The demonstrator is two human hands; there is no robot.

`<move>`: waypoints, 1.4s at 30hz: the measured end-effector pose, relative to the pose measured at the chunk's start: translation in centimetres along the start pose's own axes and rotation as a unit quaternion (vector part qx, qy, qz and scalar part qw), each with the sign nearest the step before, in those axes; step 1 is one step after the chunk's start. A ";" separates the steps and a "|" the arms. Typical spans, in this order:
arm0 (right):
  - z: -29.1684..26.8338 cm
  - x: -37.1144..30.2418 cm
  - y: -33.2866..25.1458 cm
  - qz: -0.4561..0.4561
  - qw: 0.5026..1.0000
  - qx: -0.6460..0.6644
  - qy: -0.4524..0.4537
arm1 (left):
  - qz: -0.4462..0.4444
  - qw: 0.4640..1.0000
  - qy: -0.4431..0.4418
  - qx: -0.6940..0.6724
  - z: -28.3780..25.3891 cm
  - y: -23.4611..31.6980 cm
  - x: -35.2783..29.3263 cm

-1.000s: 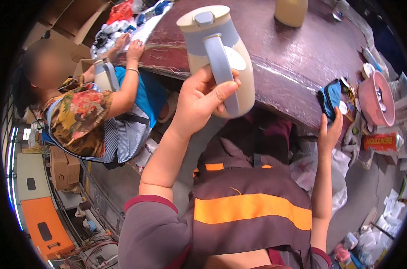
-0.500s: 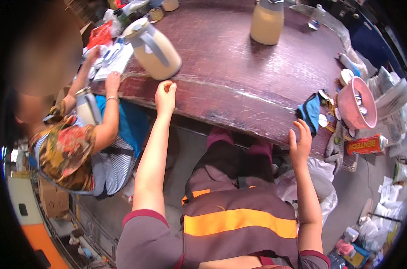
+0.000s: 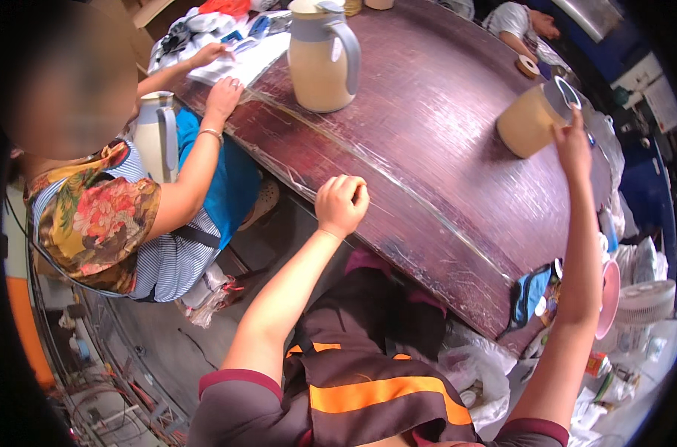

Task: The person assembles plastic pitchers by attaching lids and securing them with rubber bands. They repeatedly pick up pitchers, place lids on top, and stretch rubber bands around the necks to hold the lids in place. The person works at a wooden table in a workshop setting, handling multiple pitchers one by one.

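My right hand [image 3: 574, 153] reaches across the table to a beige vacuum jug [image 3: 528, 123] with a grey collar. Its fingers are closed at the handle side, one finger up by the rim; the handle is mostly hidden. The jug leans to the right in the picture; I cannot tell whether its base is lifted. Curled into a loose fist, my left hand [image 3: 342, 205] is over the table's near edge. Anything inside it is hidden. A second beige jug [image 3: 320, 71] with a grey handle stands upright beyond it, apart from my hand.
The dark red table [image 3: 428, 141] spreads before me. At left a co-worker's hands [image 3: 223, 97] rest by white papers; a third jug [image 3: 156, 138] is near their lap. Another person's hand [image 3: 545, 24] shows far right. A blue pouch [image 3: 530, 298] and pink basin [image 3: 609, 298] are at right.
My right hand has moved from the near right table edge out to the right jug, and its fingers have closed there. My left hand stays closed. The view has turned.
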State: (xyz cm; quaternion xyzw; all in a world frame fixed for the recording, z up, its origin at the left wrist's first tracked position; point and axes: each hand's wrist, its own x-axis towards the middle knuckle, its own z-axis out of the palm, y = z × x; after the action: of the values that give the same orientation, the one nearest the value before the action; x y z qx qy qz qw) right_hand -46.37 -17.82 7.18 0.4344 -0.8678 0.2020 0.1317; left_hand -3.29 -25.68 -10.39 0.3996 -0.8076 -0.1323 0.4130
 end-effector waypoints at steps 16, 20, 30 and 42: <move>-7.6 -21.5 -3.0 -0.178 0.946 0.145 0.229 | -0.105 0.934 -0.159 -0.303 -0.5 -1.4 1.0; -10.8 -34.0 -3.7 -0.210 0.936 0.229 0.168 | -0.059 0.790 -0.358 -0.493 -5.3 11.3 -0.2; -8.9 -57.1 10.2 0.309 0.910 0.232 -0.152 | -0.059 0.814 -0.449 -0.365 -10.2 20.3 -4.6; 0.2 -90.8 21.7 0.526 0.726 -0.006 -0.444 | 0.018 0.853 -0.488 -0.182 -7.9 22.8 -13.6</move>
State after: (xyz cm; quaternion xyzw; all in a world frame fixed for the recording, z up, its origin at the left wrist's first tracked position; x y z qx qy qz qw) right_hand -10.53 57.51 -34.84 -0.0520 -0.9179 0.0180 -0.3930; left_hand -4.84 0.21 -0.69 0.1866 -0.8737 -0.4480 0.0333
